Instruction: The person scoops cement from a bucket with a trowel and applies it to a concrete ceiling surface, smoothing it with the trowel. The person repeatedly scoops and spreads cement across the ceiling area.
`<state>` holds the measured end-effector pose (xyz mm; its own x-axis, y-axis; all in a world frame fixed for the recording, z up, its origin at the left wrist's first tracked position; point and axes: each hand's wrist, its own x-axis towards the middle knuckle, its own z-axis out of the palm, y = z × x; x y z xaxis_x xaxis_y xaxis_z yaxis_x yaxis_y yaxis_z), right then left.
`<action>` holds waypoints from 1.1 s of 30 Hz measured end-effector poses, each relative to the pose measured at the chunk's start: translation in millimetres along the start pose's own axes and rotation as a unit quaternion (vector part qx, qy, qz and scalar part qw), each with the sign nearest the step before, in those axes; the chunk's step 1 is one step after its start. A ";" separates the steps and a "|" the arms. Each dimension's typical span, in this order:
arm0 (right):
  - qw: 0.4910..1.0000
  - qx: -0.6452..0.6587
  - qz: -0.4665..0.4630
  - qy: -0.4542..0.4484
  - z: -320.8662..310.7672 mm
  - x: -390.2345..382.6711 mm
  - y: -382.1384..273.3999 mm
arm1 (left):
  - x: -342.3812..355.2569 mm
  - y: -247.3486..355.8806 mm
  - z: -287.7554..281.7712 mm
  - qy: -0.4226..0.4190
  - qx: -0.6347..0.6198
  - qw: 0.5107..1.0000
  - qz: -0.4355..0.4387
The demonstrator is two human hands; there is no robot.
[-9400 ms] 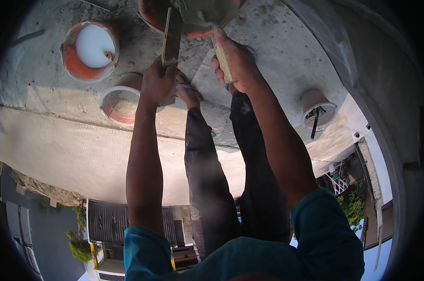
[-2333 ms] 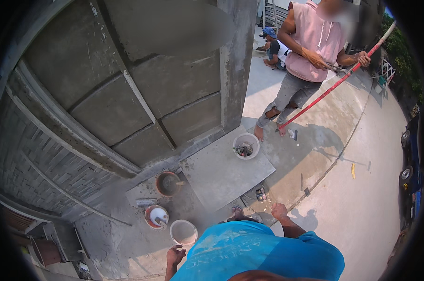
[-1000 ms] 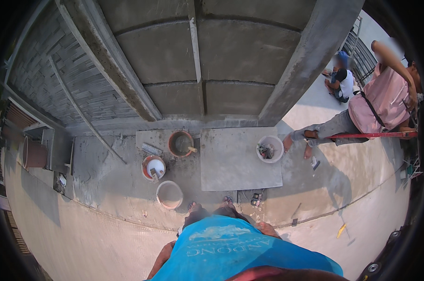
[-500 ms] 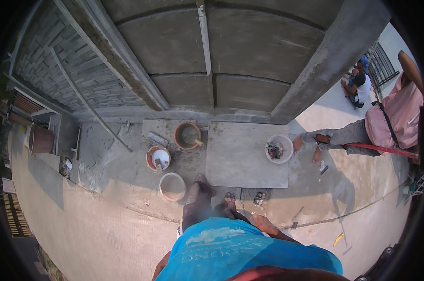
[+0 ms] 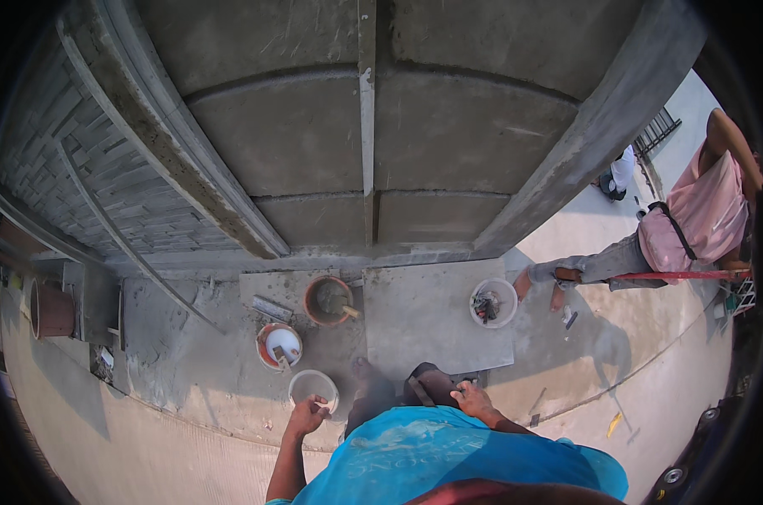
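My left hand (image 5: pixel 308 416) is at the near rim of a pale round bucket (image 5: pixel 301 386). Its fingers are pinched, with a small pale bit at their tips; I cannot tell whether this is the rim or a separate thing. Beside my raised right knee, my right hand (image 5: pixel 476 399) has its fingers curled, and what they hold, if anything, is too small to make out. Beyond the pale bucket stands an orange-rimmed bucket (image 5: pixel 264 347) with white inside and a tool leaning in it. Further back, a brown bucket (image 5: pixel 309 304) contains grey material, with a wooden-looking handle at its rim.
Ahead rises a grey plastered wall (image 5: pixel 474 126). A flat grey board (image 5: pixel 415 320) lies before it, bearing a white tub (image 5: pixel 504 315) of tools. A person in a pink shirt (image 5: pixel 697 210) stands at right. A long strip (image 5: pixel 137 240) leans at left; a yellow-handled tool (image 5: pixel 614 423) lies right.
My left hand has come up from beside my body to the pale bucket. My right knee is now raised beside my right hand. The view has tilted up toward the wall.
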<state>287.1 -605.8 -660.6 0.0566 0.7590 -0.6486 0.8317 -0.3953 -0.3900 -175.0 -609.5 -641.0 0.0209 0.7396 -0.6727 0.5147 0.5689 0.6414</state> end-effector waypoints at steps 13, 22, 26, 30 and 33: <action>0.982 0.146 -0.106 -0.050 -90.0 46.4 -56.4 | 74.6 81.5 42.8 0.043 0.154 0.987 0.025; 0.970 -0.058 -0.206 -0.114 -125.1 173.6 -51.4 | 54.3 78.2 141.8 0.096 0.003 0.994 -0.054; 0.952 -0.115 -0.231 -0.166 -135.7 208.3 -51.3 | 54.0 95.6 170.6 0.108 -0.144 0.980 -0.081; 0.953 -0.117 -0.225 -0.166 -132.7 226.0 -44.6 | 33.2 138.6 142.7 0.041 -0.314 0.943 -0.104; 0.953 -0.095 -0.230 -0.171 -125.1 237.3 -43.4 | 27.7 143.5 133.3 0.102 -0.350 0.919 -0.149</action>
<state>333.5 -343.8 -715.7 -0.4947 0.6039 -0.6250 0.8118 0.0645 -0.5803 13.7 -555.3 -616.7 -0.2300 0.5243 -0.8199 -0.2069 0.7969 0.5676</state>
